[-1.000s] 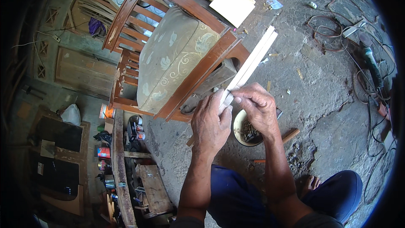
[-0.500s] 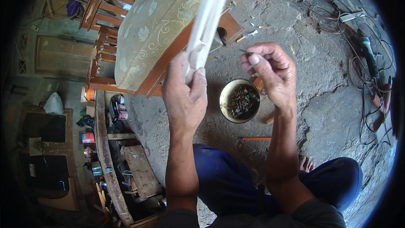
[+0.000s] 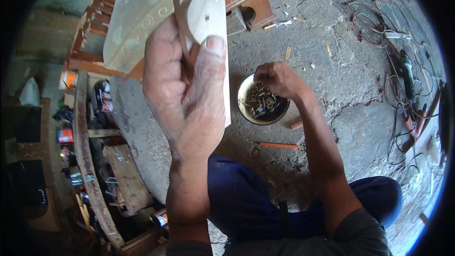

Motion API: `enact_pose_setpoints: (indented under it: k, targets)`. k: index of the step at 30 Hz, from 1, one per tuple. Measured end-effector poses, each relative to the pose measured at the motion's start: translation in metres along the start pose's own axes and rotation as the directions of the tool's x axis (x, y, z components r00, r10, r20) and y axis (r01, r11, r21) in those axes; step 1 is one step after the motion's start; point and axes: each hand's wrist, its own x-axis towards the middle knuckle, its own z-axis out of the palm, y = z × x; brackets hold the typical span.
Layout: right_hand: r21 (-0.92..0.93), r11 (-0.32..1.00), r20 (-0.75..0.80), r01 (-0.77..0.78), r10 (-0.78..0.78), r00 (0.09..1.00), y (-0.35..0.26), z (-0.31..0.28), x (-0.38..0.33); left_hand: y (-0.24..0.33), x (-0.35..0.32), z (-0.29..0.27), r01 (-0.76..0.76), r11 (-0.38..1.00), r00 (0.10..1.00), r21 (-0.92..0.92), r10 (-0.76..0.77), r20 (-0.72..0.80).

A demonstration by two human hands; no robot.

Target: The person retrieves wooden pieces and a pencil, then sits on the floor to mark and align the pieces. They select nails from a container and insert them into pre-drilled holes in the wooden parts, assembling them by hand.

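My left hand point(image 3: 185, 85) grips a pale, unpainted wooden piece point(image 3: 207, 0), held up close, with its thumb on the front and fingers round the far edge. The piece has a rounded raised part with a small dark hole in it. My right hand point(image 3: 280, 78) is at the far rim of a cream bowl point(image 3: 242, 100), fingers bent down toward the inside and pressed together. What they hold, if anything, is hidden. Inside the bowl lies a heap of screws and small metal bits point(image 3: 263, 102).
An orange pencil point(image 3: 278, 145) and a small wood block point(image 3: 296, 125) lie on the rough concrete floor near the bowl. A cushioned wooden chair point(image 3: 135, 23) is at the far left. Cables and a power tool point(image 3: 406, 73) lie right. A wooden crate point(image 3: 85, 151) holds odds and ends.
The wooden piece in my left hand has come closer and turned its rounded part toward me. My right hand, which pinched a small dark pointed bit, has moved down to the bowl.
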Motion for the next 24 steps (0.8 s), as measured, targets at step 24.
enact_pose_setpoints:
  k: [24]
  targets:
    - [-0.426, 0.889, 0.691, 0.168, 0.2, 0.695, 0.032, 0.011, 0.067, -0.013, -0.02, -0.07, -0.132, 0.99, 0.987, -0.045, 0.127, -0.102]
